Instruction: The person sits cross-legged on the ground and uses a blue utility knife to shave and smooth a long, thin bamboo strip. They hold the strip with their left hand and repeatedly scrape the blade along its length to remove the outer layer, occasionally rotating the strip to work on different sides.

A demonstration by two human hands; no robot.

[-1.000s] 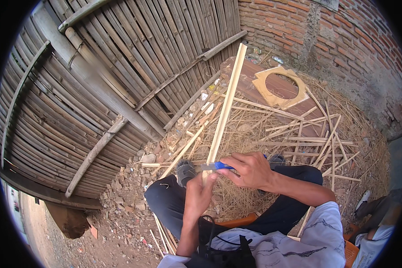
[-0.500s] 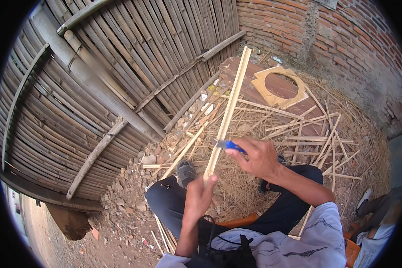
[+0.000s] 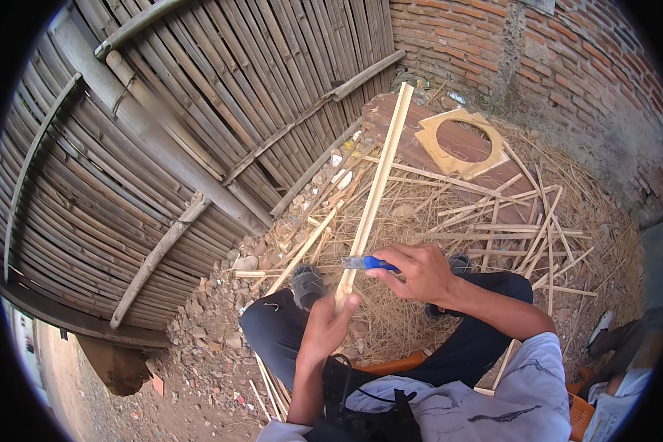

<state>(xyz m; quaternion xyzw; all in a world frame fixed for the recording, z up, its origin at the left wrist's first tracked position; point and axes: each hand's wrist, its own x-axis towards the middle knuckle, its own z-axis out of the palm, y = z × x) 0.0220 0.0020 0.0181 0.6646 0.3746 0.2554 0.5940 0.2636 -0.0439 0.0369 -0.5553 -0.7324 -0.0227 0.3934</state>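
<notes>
My left hand (image 3: 324, 324) is closed round the near end of a long pale split bamboo strip (image 3: 382, 180), which slants up and away between my knees. A channel runs along its length. In my right hand (image 3: 418, 270) is a utility knife (image 3: 379, 264) with a blue handle. Its blade lies across the strip a short way above my left thumb. The fingers of the right hand wrap the handle, so part of it is hidden.
Loose pale strips (image 3: 527, 236) lie over straw and shavings on the right. A wooden board with a round hole (image 3: 464, 144) rests on a brown panel (image 3: 390, 121). A bamboo wall (image 3: 250, 88) stands left, a brick wall (image 3: 567, 66) right. Another person's leg (image 3: 622, 346) shows at the right edge.
My right hand and the knife have slid down along the strip, closer to my left hand. The strip's far end has dipped slightly.
</notes>
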